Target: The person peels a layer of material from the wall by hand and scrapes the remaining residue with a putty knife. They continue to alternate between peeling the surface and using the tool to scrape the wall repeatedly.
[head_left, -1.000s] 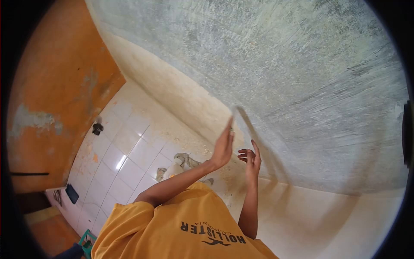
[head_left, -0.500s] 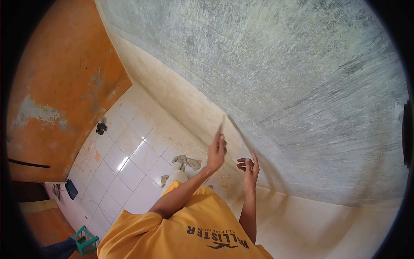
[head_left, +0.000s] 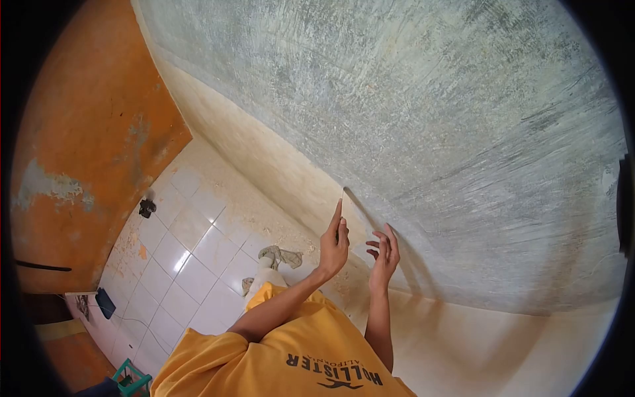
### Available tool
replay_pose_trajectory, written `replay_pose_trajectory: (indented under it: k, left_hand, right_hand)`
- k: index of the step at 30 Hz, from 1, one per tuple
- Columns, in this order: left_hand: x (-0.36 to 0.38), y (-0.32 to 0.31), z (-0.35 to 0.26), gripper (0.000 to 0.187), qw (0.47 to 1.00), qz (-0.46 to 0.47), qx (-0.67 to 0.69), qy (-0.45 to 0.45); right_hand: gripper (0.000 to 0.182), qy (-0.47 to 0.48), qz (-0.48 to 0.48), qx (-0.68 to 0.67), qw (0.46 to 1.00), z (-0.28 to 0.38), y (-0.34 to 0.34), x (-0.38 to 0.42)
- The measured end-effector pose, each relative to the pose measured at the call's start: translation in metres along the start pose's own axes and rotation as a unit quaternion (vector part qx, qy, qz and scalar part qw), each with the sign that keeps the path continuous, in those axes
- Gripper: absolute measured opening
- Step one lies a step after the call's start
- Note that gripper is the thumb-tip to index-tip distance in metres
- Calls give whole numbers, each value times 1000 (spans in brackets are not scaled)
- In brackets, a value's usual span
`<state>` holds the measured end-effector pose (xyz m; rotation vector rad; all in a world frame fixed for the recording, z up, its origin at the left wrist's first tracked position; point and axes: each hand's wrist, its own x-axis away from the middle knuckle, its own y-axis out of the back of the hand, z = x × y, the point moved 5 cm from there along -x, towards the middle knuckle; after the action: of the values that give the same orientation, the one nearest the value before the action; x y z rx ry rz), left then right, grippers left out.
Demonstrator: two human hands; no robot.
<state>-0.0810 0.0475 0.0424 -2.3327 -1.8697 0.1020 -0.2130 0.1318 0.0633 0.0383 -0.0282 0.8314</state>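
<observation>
Seems to be pinching a thin pale thing (head_left: pixel 343 194) with the fingers of the left hand (head_left: pixel 335 247), with one finger stretched out, right up at the big gray wall (head_left: pixel 463 126), near its low edge above the cream strip (head_left: pixel 278 145). Bending the fingers of the right hand (head_left: pixel 383 261) loosely, close to the same wall; cannot tell if touching anything. Probably busy with working along that edge. Likely calls next for a firm pinch and a flat push. Wearing a yellow shirt (head_left: pixel 278 357). Farther out, a shiny tile floor (head_left: pixel 182 302), with a small black thing (head_left: pixel 147 207) by its edge under the orange wall (head_left: pixel 92 145).
</observation>
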Motion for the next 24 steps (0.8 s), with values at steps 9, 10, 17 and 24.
replay_pose_trajectory:
  k: [9,10,17,24]
  left_hand:
    - [-75,59,-11,53,976,-133,174,5]
    - [-62,42,-6,53,985,-104,135,10]
    - [-10,5,4,53,991,7,110,72]
    - [-10,6,-3,52,986,8,134,95]
  right_hand:
    - [44,-15,-2,-13,1000,-21,-8,-1]
    - [44,-11,-8,-11,1000,-21,-11,-1]
    - [29,-8,-64,-48,997,-35,-24,-18]
    - [31,-11,-50,-46,998,-26,-30,-13]
